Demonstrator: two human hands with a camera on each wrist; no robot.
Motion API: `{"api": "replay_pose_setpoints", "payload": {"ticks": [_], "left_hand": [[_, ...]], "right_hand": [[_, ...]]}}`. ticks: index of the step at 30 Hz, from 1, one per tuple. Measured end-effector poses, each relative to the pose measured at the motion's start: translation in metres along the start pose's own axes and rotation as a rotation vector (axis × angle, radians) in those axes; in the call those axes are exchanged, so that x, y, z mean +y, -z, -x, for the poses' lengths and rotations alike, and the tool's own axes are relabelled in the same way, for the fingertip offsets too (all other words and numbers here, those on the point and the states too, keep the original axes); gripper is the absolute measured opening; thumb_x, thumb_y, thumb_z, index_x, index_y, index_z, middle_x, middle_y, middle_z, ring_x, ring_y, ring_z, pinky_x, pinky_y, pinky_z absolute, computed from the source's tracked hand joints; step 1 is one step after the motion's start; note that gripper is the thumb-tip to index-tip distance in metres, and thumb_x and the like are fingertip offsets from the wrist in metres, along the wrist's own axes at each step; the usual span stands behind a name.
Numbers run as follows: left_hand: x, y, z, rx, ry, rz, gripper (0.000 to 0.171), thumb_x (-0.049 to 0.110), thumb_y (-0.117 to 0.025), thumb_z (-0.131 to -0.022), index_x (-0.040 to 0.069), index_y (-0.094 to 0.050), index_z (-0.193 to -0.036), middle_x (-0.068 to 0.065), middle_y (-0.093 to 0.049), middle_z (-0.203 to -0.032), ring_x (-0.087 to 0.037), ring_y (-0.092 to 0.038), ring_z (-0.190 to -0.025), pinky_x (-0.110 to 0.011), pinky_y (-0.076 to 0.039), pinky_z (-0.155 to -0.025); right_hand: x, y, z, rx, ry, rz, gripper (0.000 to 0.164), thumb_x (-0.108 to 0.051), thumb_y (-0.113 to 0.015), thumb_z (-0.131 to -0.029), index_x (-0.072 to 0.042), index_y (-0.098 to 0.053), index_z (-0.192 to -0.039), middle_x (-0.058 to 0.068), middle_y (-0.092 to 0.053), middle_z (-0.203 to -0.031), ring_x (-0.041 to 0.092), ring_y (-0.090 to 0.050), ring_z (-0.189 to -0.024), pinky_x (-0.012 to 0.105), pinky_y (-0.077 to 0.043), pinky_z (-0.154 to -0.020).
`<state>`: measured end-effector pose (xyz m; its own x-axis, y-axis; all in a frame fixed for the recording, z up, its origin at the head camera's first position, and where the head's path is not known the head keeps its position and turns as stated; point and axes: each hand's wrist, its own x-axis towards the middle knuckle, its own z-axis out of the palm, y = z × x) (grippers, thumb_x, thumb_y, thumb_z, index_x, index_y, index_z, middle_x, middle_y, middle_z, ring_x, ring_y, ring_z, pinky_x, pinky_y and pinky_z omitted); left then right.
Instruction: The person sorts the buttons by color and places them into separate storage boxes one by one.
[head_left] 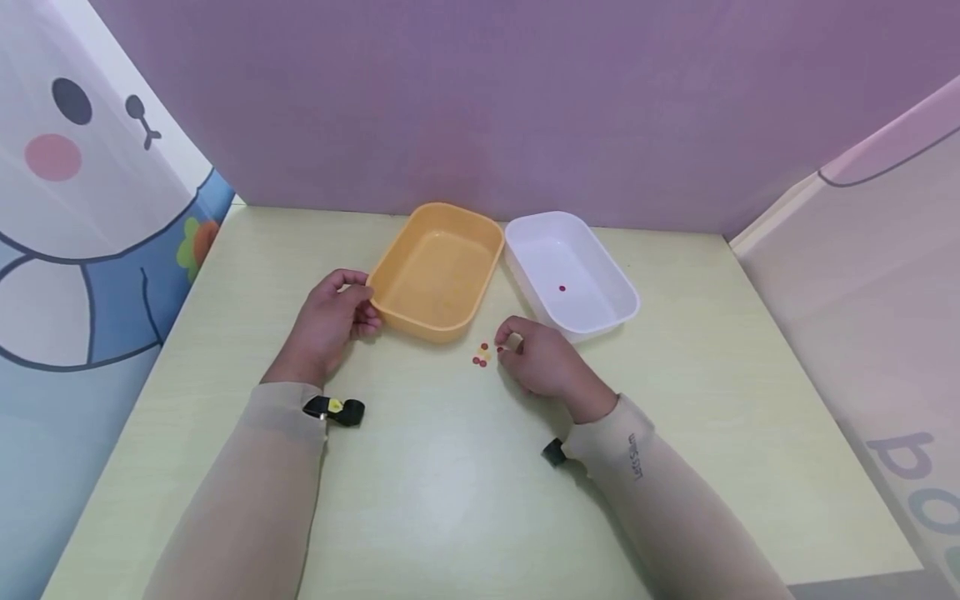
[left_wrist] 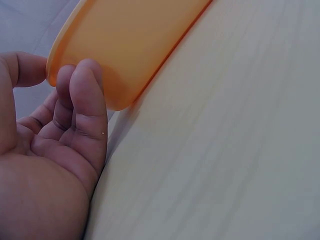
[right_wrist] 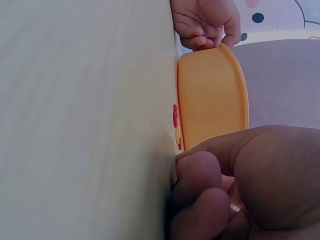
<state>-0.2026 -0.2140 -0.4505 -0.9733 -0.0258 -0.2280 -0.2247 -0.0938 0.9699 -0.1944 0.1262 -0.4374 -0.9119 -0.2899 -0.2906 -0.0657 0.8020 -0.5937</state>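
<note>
My left hand [head_left: 333, 321] holds the near left corner of an orange plastic tray [head_left: 438, 271], with fingertips against its rim and outer wall. In the left wrist view, the curled fingers [left_wrist: 90, 100] lie along the tray wall [left_wrist: 130, 50]. My right hand [head_left: 543, 358] is low over the table, with a small red disc [head_left: 500, 350] between thumb and index finger. Its fingertips hide that disc in the right wrist view. Beside them lies a small cluster of red discs [head_left: 476, 361] and yellow discs [head_left: 483, 354].
A white tray [head_left: 600, 258] stands right of the orange one and holds one red disc [head_left: 562, 288]. Behind both trays rises a purple wall panel [head_left: 480, 108]. Printed panels flank the pale table [head_left: 442, 500] on both sides.
</note>
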Motion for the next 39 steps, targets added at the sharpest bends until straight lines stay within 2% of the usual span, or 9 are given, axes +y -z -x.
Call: {"api": "replay_pose_setpoints", "payload": {"ticks": [13, 18, 23, 39], "left_hand": [[-0.003, 0.001, -0.003, 0.002, 0.003, 0.001, 0.031, 0.022, -0.060, -0.116, 0.007, -0.053, -0.143, -0.005, -0.068, -0.094, -0.015, -0.070, -0.079, -0.025, -0.067, -0.074], [-0.003, 0.001, -0.002, 0.000, 0.000, 0.004, 0.031, 0.022, -0.060, -0.116, 0.007, -0.053, -0.143, -0.005, -0.068, -0.094, -0.015, -0.070, -0.079, -0.025, -0.066, -0.074], [-0.003, 0.000, -0.002, 0.001, -0.003, 0.006, 0.032, 0.022, -0.060, -0.116, 0.006, -0.053, -0.143, -0.005, -0.068, -0.094, -0.015, -0.070, -0.079, -0.025, -0.066, -0.074], [0.000, 0.000, 0.001, 0.004, 0.001, -0.007, 0.030, 0.022, -0.059, -0.117, 0.008, -0.054, -0.142, -0.005, -0.068, -0.095, -0.015, -0.070, -0.080, -0.025, -0.066, -0.075]], "right_hand": [[0.004, 0.000, -0.002, 0.005, 0.027, -0.004, 0.010, -0.022, -0.064, -0.112, -0.028, -0.068, -0.119, 0.003, -0.056, -0.061, 0.023, -0.061, -0.051, 0.029, -0.046, -0.050], [0.003, 0.000, 0.000, 0.002, 0.017, -0.022, 0.008, -0.021, -0.065, -0.112, -0.023, -0.068, -0.118, 0.002, -0.056, -0.061, 0.022, -0.061, -0.051, 0.029, -0.047, -0.050], [0.003, -0.001, -0.001, -0.010, -0.002, -0.031, 0.008, -0.022, -0.066, -0.112, -0.017, -0.068, -0.119, 0.003, -0.061, -0.070, 0.021, -0.063, -0.054, 0.030, -0.050, -0.051], [0.011, -0.001, -0.001, -0.041, 0.005, -0.101, 0.012, -0.021, -0.061, -0.114, -0.014, -0.069, -0.118, 0.008, -0.064, -0.080, 0.023, -0.063, -0.060, 0.035, -0.058, -0.064]]}}
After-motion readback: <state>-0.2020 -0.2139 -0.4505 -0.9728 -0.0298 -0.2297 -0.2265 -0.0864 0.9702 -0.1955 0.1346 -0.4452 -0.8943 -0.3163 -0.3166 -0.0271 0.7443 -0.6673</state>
